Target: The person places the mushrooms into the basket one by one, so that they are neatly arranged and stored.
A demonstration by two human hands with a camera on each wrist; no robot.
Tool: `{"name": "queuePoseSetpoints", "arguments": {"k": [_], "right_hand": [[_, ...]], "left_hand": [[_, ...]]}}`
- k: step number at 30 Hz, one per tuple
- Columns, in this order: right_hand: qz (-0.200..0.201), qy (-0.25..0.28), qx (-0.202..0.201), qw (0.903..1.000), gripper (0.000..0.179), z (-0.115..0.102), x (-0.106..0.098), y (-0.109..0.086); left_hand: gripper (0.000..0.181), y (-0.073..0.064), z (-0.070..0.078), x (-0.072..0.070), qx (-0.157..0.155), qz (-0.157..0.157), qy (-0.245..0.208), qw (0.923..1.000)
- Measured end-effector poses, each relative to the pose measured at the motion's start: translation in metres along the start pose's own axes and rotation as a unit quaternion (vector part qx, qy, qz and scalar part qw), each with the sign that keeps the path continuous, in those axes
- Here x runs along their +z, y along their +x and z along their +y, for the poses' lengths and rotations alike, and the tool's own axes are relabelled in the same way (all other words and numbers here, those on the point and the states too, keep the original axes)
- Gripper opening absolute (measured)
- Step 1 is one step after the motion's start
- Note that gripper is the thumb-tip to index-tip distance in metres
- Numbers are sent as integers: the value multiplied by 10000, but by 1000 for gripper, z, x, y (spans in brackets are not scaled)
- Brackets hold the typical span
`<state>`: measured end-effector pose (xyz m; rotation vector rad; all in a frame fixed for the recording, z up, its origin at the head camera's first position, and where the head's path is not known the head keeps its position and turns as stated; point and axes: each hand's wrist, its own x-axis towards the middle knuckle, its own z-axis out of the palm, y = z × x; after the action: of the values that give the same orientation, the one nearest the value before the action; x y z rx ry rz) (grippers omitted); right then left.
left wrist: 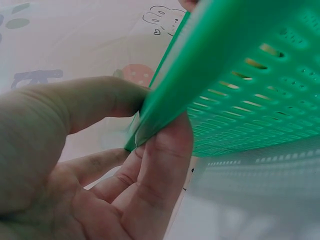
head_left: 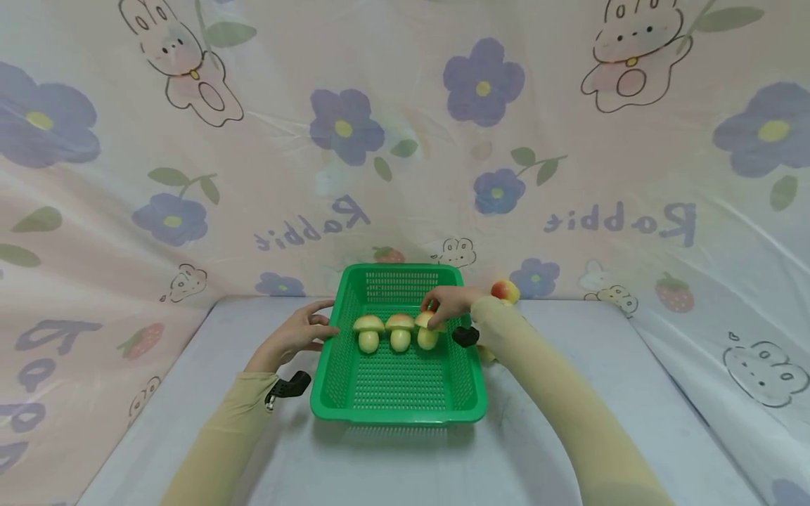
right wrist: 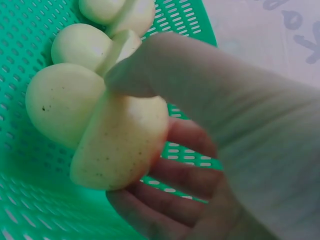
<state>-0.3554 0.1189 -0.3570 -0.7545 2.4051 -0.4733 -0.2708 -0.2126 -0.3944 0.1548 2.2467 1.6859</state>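
A green plastic basket [head_left: 401, 414] with slotted walls stands on the table. Inside it, three toy mushrooms with tan caps and pale stems lie in a row: a left one [head_left: 369, 334], a middle one [head_left: 400, 333] and a right one [head_left: 427, 340]. My left hand [head_left: 296, 337] pinches the basket's left rim [left wrist: 172, 92] between thumb and fingers. Around the cap of the right mushroom [right wrist: 120, 140], my right hand [head_left: 451, 301] curls, thumb on the near side and fingers behind. Its stem points toward the basket's front.
A red and yellow round fruit [head_left: 504, 291] sits at the table's back, right of the basket. Under my right wrist, a yellowish thing [head_left: 486, 353] shows partly beside the basket's right wall. A patterned cloth [head_left: 405, 176] hangs behind the white table [head_left: 569, 450].
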Motion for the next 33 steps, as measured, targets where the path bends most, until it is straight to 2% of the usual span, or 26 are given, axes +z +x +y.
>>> {"name": "queuePoseSetpoints", "arguments": {"k": [6,15,27,33], "right_hand": [[-16,-115,-14,9999,43,2,-1,3],[-60,-351,187,9992,43,-4,0,2],[95,-781,385,9962,45,-7,7,6],[69,-726,522,9960,44,-8,9,6]], "left_hand": [[76,2,0,0,-9,26,8,10000],[74,4,0,0,47,-46,-10,10000],[73,4,-3,0,27,2,-8,10000],[73,-12,17,6,13,-93,-20,10000]]}}
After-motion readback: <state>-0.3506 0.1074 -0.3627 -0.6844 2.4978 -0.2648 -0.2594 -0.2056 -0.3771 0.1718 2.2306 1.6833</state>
